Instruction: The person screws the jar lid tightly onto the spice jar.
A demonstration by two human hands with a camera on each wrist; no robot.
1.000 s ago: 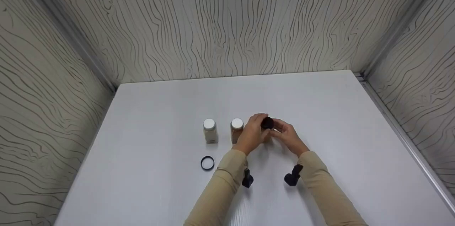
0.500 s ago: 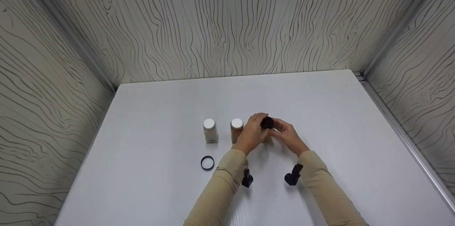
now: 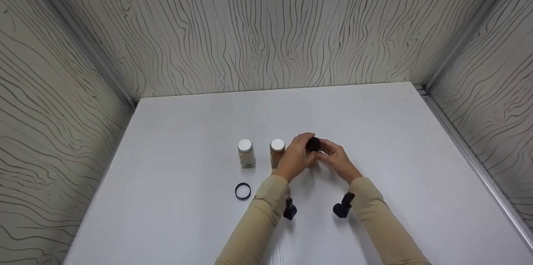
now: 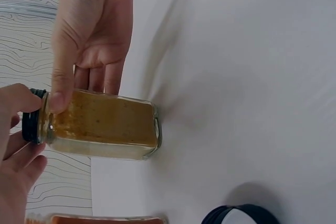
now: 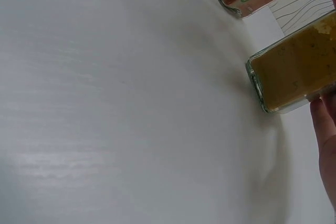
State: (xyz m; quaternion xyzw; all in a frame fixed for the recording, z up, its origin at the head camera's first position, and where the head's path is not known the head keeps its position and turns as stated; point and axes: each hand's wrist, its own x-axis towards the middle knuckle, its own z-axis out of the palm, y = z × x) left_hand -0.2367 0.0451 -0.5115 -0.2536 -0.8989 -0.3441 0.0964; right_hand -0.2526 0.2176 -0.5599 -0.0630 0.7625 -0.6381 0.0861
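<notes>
Between the hands stands a square glass jar point(image 4: 105, 121) with mustard-brown contents and a black lid point(image 3: 312, 144). My left hand point(image 3: 295, 154) pinches this lid between thumb and fingers. From the other side, my right hand point(image 3: 336, 160) grips the glass just below the lid, thumb near the neck in the left wrist view. The right wrist view shows the jar's base close over the white table, with right fingertips point(image 5: 319, 119) along its side. Left of the left hand is a white-lidded jar point(image 3: 277, 157) with orange-red contents, partly hidden by that hand.
A second white-lidded jar point(image 3: 247, 159) with pale contents stands farther left. Nearer the person, a black ring point(image 3: 236, 193) lies on the white table point(image 3: 166, 173). Patterned panels point(image 3: 266, 27) enclose the back and sides. Small black devices point(image 3: 290, 209) sit at both wrists.
</notes>
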